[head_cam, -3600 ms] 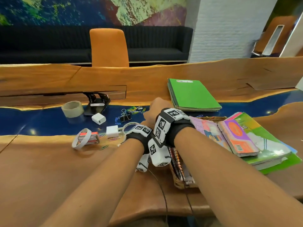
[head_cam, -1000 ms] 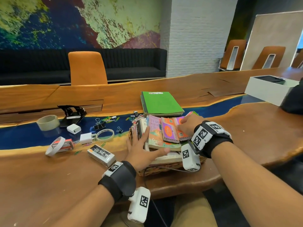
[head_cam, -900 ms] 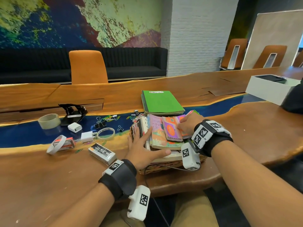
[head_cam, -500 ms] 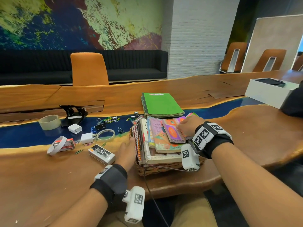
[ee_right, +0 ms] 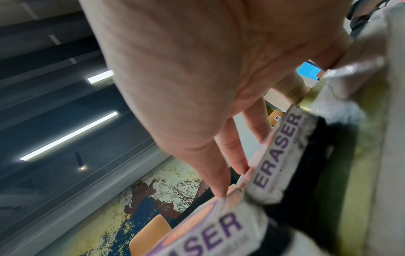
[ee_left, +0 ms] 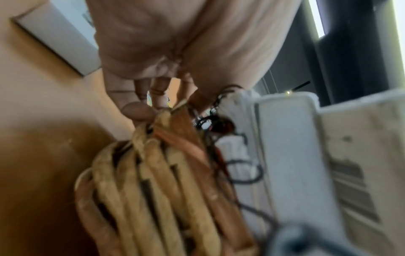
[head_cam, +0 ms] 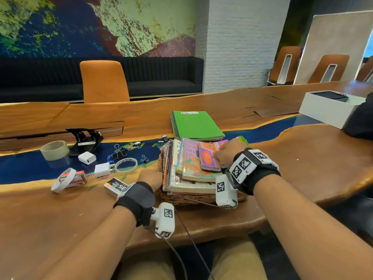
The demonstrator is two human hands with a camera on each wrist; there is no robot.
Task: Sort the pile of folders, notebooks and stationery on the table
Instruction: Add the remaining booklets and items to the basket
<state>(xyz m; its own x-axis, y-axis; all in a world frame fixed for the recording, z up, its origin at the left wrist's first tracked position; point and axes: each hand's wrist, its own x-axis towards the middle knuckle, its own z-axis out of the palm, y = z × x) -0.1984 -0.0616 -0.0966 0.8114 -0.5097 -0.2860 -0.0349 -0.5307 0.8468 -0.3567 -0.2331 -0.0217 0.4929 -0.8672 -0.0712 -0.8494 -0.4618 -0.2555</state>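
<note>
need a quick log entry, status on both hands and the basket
Left hand grips the wicker basket rim. Right hand fingertips rest on the eraser packs atop the books. Paper clips still loose left of the basket.

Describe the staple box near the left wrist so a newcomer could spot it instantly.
Start at the wicker basket of books at the table's near edge. Just left of it, beside the left wristband, lies the staple box. Unlike the red box farther left, it is white with black "35" lettering.
</note>
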